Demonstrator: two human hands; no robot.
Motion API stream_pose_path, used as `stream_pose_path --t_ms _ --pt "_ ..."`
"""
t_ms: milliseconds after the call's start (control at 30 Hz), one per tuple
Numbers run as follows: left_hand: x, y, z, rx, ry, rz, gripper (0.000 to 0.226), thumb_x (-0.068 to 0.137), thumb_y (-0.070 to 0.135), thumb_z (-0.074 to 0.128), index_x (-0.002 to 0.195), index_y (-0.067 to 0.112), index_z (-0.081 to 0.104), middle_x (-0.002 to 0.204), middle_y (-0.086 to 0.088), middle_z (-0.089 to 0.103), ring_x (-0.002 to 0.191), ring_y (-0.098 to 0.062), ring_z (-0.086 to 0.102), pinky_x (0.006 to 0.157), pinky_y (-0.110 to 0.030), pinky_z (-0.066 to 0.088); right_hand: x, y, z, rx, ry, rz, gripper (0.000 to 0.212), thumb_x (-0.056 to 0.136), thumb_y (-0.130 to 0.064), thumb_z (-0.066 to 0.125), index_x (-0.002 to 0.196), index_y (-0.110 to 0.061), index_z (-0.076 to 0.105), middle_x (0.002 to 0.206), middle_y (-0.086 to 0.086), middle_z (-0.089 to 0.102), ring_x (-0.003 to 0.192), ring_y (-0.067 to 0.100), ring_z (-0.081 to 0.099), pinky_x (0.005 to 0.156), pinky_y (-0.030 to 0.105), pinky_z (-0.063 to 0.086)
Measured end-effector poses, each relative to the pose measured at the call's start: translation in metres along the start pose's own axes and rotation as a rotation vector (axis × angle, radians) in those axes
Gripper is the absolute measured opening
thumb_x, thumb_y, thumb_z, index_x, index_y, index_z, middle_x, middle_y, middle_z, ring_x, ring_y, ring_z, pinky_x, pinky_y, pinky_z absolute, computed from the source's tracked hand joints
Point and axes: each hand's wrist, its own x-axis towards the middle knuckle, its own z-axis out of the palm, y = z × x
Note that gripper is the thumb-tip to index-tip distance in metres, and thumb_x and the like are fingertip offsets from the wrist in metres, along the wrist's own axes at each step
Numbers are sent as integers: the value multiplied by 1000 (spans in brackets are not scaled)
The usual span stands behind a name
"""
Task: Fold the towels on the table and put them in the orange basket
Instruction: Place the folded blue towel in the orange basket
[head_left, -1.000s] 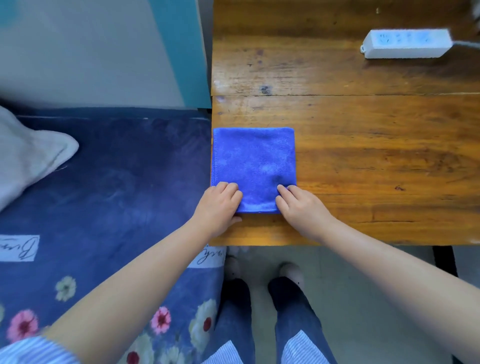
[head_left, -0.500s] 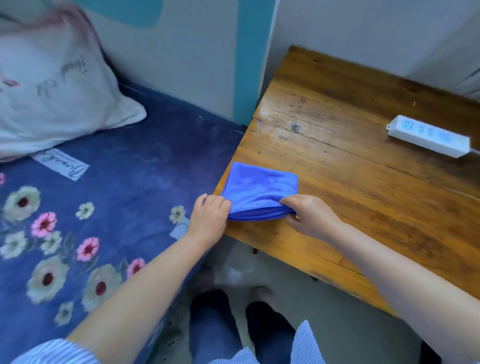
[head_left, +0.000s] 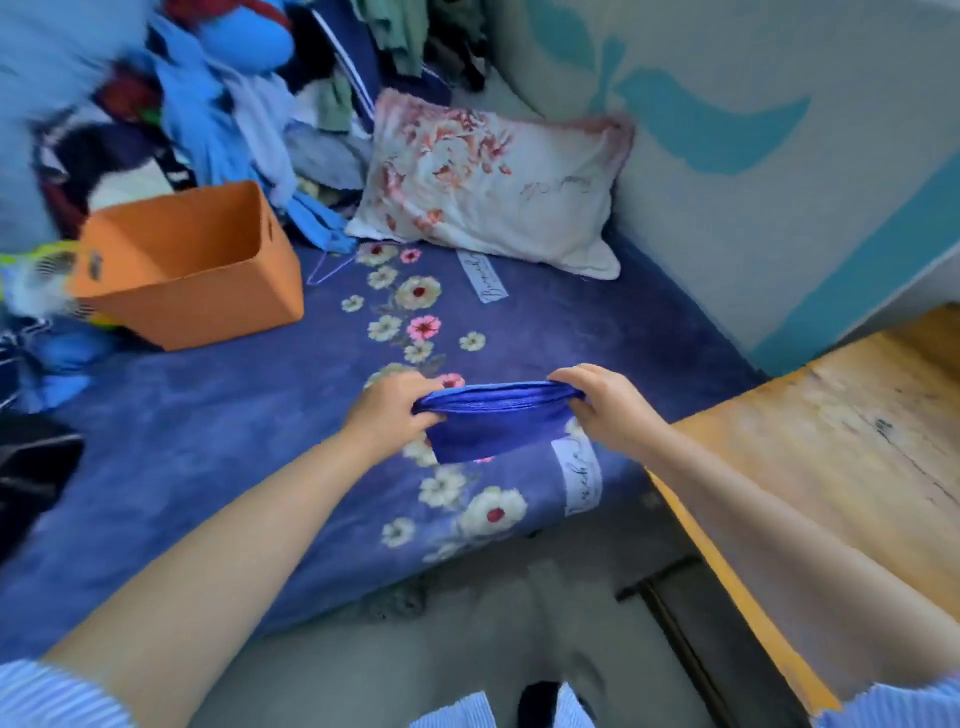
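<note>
Two hands, one load: the person carries a folded blue towel (head_left: 496, 426) in the air above the bed (head_left: 218, 441), off the counter (head_left: 831, 467).
Orange basket (head_left: 192, 270): it stands on the bed at the far left, open side up and tilted a little, well apart from the towel; what it holds cannot be told.
Clothes pile (head_left: 249, 104): it crowds the basket's far side and left, so the near and right rims look the free way in.
Left hand (head_left: 395, 410): its fingers (head_left: 423, 387) curl round the towel's left end.
Towel: pinched at both ends and stretched between them, probably so the folds stay stacked; its lower part hangs loose.
Right hand (head_left: 605, 410): its fingers (head_left: 571, 376) curl over the right end.
Open room: the flowered bedspread between towel and basket carries nothing tall, so a leftward, forward carry seems unobstructed.
Pillow (head_left: 493, 182): it lies against the wall, beyond that path.
Counter edge: just right of the right arm, already cleared by the towel.
</note>
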Motion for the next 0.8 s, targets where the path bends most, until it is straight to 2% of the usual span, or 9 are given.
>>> stream_pose_path --t_ms 100,200,300,433,533,667,733,800 --pt "-44 -45 -41 -45 106 -130 17 80 8 65 96 11 69 82 -8 60 85 -27 54 69 -29 36 21 -66 28 40 -4 -91 37 78 15 48 112 5 60 111 22 62 103 35 58 88 31 39" --pt "-100 -92 -87 -18 193 -226 7 81 11 63 86 9 68 71 0 49 74 -21 46 67 -31 37 34 -141 64 72 0 -164 39 77 17 47 112 7 60 111 23 62 104 36 57 88 28 37" --pt "-149 -132 -126 -4 267 -256 9 81 12 64 86 5 68 72 -5 53 72 -18 44 63 -27 29 42 -204 97 69 -26 -219 40 76 16 45 111 4 60 109 21 62 102 35 55 77 23 32" --pt "-200 -177 -170 -19 355 -327 11 80 11 65 87 2 68 74 -10 57 73 -19 47 67 -32 36 53 -276 136 93 -48 -264 44 72 14 48 113 2 58 110 20 59 104 33 53 72 17 29" --pt "-220 -204 -194 -22 423 -349 8 79 8 65 85 3 67 69 -3 52 69 -17 46 62 -25 31 63 -316 159 77 -69 -313 41 74 5 59 114 1 56 111 20 57 105 32 52 72 19 29" --pt "-221 -237 -216 -42 490 -377 10 80 5 64 89 0 66 78 -13 58 70 -18 47 71 -29 38 94 -354 179 60 -32 -325 37 75 3 61 112 2 55 111 20 55 104 32 51 65 15 23" --pt "-211 -256 -227 -61 509 -386 10 81 5 63 89 -1 65 77 -12 56 71 -20 47 73 -32 40 117 -367 185 50 -28 -325 34 76 7 56 109 5 55 109 22 55 102 35 51 69 23 28" --pt "-192 -277 -238 -67 534 -394 10 81 5 63 88 -1 65 76 -7 51 72 -19 46 67 -29 33 147 -376 191 29 -35 -333 30 77 7 54 107 8 55 107 24 56 99 38 52 73 29 31"
